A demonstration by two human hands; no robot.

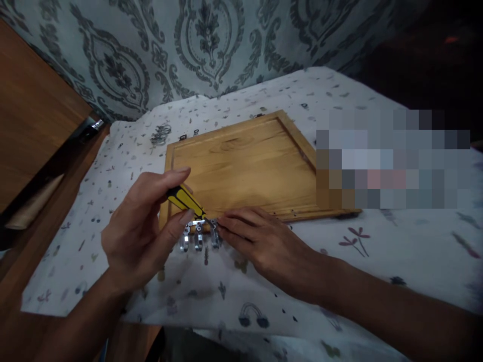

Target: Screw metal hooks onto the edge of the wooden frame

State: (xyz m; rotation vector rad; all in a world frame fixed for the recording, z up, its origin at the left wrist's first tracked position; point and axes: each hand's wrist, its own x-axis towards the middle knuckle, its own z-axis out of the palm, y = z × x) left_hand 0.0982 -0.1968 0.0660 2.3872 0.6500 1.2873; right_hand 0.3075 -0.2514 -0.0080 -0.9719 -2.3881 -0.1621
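Note:
A yellow and black screwdriver [185, 201] is gripped in my left hand [139, 226], thumb below and fingers above its handle. Its tip points down and right, at the right end of a shiny metal hook rail [198, 229]. The rail lies along the near edge of a framed wooden board [241, 171], and its several hooks stick out toward me past that edge. My right hand [260, 239] rests at the rail's right end and the board's edge, fingers together and fingertips beside the screwdriver tip. Exactly what those fingertips pinch is partly hidden.
The board lies flat on a white patterned tablecloth [219, 311]. A small pile of metal pieces [160, 134] sits at the back left. Patterned grey fabric [209, 40] rises behind the table, and a wooden panel [33, 75] stands at left. A blurred-out patch covers the right side.

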